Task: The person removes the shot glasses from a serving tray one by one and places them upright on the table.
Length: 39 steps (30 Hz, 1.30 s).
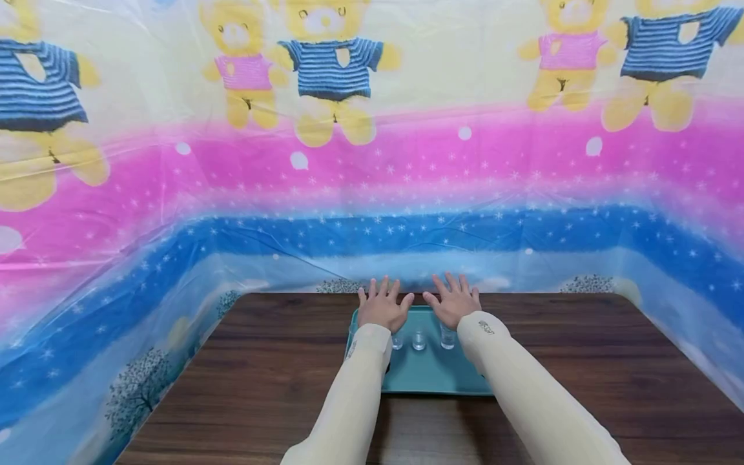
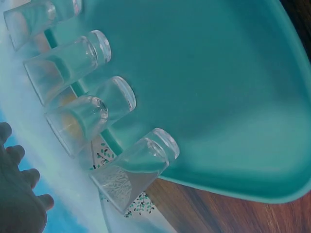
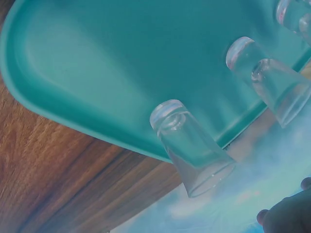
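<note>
Both hands reach out over a teal tray [image 1: 438, 381] on the table, palms down with fingers spread. The left hand [image 1: 380, 311] is above the tray's left part, the right hand [image 1: 454, 307] above its right part; neither holds anything. Several small clear glasses stand upright in a row toward the tray's far side, among them a middle glass [image 1: 418, 340] and one glass [image 1: 447, 337] beside the right hand. In the left wrist view, the end glass [image 2: 138, 165] is apart from the fingers. The right wrist view shows another end glass [image 3: 192, 145]. The hands and sleeves hide part of the row.
A dark wooden table [image 1: 279, 374] extends on both sides of the tray. Behind it hangs a curtain [image 1: 360, 168] printed with bears, in pink and blue bands, which also runs along the left and right sides.
</note>
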Each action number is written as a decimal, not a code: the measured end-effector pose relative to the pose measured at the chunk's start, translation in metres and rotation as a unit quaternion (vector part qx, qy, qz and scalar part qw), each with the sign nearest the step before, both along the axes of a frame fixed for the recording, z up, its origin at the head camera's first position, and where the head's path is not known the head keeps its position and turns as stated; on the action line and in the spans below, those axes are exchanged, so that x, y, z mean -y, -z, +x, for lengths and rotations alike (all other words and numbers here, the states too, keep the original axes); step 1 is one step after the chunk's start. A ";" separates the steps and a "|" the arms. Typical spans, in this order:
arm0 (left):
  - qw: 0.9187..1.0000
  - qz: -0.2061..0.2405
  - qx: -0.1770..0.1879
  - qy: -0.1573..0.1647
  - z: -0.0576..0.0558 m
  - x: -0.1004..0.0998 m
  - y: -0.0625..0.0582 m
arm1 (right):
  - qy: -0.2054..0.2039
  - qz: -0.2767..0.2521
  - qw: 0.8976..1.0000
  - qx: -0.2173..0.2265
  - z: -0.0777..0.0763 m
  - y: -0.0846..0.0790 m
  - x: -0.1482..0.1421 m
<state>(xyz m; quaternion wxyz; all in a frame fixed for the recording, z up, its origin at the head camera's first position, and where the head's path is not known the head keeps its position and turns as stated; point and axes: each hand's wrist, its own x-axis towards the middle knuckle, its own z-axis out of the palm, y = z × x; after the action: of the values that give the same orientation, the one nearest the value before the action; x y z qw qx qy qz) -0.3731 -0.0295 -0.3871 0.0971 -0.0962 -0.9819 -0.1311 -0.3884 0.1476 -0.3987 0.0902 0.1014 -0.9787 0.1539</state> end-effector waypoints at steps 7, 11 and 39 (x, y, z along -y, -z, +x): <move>1.000 -0.001 0.003 -0.001 -0.003 0.000 0.005 | -0.005 0.002 1.000 0.005 0.004 0.003 0.001; 1.000 0.004 0.001 -0.004 -0.007 0.002 0.007 | -0.004 0.008 1.000 0.008 0.005 0.002 0.003; 0.981 0.105 0.088 0.140 -0.011 0.093 0.005 | -0.046 -0.072 0.991 0.098 0.000 0.020 -0.114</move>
<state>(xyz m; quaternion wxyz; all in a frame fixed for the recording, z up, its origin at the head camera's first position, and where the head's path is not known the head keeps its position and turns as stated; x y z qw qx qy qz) -0.3845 -0.1226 -0.3918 0.0001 -0.2104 -0.9441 -0.2536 -0.3888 0.2618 -0.4185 -0.0064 0.1243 -0.9635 0.2369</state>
